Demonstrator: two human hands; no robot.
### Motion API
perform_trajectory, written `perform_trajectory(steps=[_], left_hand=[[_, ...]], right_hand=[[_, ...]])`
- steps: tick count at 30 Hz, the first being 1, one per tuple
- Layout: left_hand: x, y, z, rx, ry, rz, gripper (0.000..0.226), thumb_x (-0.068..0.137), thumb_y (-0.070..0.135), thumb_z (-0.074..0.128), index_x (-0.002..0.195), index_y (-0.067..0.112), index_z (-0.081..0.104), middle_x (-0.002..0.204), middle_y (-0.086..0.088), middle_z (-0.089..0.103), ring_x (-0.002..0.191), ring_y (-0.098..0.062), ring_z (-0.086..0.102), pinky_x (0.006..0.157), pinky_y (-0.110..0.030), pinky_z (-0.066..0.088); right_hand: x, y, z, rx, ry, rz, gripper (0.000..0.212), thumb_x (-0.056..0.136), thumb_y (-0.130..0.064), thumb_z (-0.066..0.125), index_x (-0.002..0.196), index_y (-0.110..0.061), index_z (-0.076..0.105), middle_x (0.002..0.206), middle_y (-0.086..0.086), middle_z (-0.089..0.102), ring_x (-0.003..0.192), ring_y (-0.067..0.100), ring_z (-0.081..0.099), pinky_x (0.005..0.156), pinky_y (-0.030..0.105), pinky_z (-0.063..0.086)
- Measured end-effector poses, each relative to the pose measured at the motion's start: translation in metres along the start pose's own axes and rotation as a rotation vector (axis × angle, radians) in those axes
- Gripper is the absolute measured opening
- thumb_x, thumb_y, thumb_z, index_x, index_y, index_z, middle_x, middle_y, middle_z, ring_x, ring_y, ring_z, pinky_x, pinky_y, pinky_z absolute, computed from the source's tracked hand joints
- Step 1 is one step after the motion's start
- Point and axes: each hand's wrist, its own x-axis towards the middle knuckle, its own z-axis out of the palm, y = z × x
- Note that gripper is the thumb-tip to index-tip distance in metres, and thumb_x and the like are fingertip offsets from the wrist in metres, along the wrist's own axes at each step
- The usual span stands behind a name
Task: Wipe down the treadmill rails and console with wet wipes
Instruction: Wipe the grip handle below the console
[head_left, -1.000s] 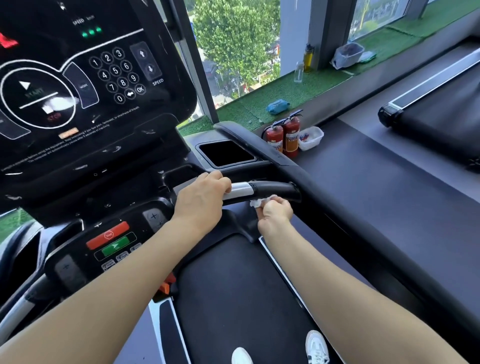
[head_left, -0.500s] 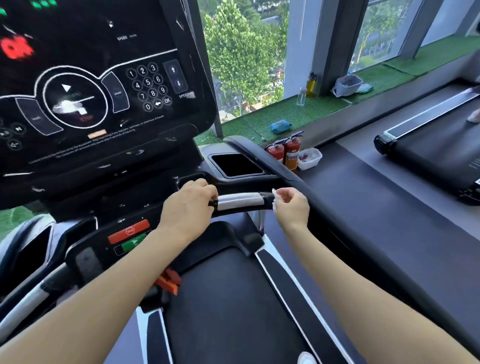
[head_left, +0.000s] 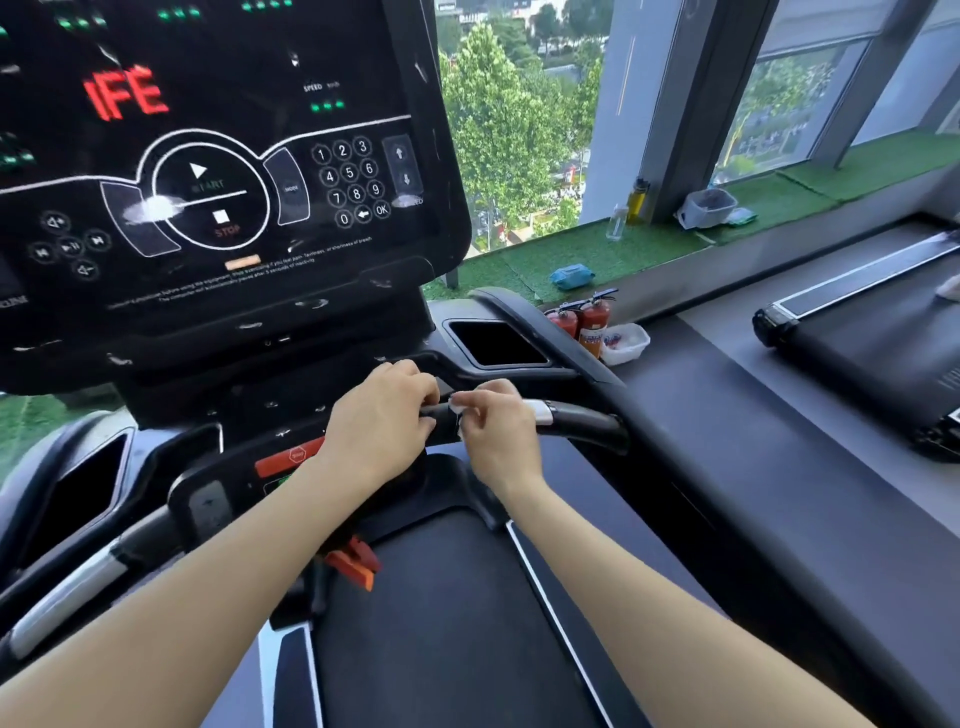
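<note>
Under the console, both hands meet on the short handlebar. Right hand pinches a small wet wipe; left hand is curled round the bar. Risk: wipe is tiny & bunched, so it may slip out, or a finger may hit the red stop button nearby.

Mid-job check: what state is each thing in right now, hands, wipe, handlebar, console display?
left hand: curled round the handlebar.
right hand: pinches the wet wipe.
wet wipe: bunched small, at the handlebar.
handlebar: gripped; outer end bare.
console: lit, red letters and green lights on.
cup tray: looks dark, contents not visible.
</note>
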Motion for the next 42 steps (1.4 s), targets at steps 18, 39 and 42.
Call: perform_trajectory(steps=[18, 39, 42], left_hand=[[-0.015, -0.038, -0.015, -0.153, 0.06, -0.03, 0.014, 0.093, 0.028, 0.055, 0.102, 0.027, 0.066, 0.104, 0.008, 0.054, 0.102, -0.013, 0.047, 0.079, -0.031, 0.046], [-0.014, -0.035, -0.015, -0.014, 0.105, 0.06, 0.017, 0.094, 0.021, 0.049, 0.1, 0.021, 0.065, 0.102, 0.006, 0.054, 0.099, -0.015, 0.048, 0.063, -0.031, 0.04], [-0.015, -0.034, -0.014, 0.002, 0.109, 0.047, 0.017, 0.094, 0.023, 0.049, 0.101, 0.022, 0.065, 0.103, 0.007, 0.054, 0.1, -0.015, 0.048, 0.063, -0.03, 0.038]], right_hand=[[0.026, -0.036, 0.007, -0.153, -0.167, 0.141, 0.025, 0.087, -0.001, 0.052, 0.092, -0.012, 0.074, 0.091, 0.008, 0.067, 0.087, 0.02, 0.06, 0.074, 0.02, 0.042], [-0.046, 0.007, 0.025, 0.039, 0.014, 0.122, 0.019, 0.083, -0.001, 0.066, 0.095, -0.012, 0.075, 0.091, -0.001, 0.072, 0.077, 0.003, 0.062, 0.079, 0.015, 0.048], [-0.041, 0.003, 0.019, 0.058, 0.119, 0.146, 0.015, 0.083, -0.006, 0.067, 0.096, -0.009, 0.074, 0.091, 0.003, 0.073, 0.082, 0.01, 0.065, 0.084, 0.022, 0.051]])
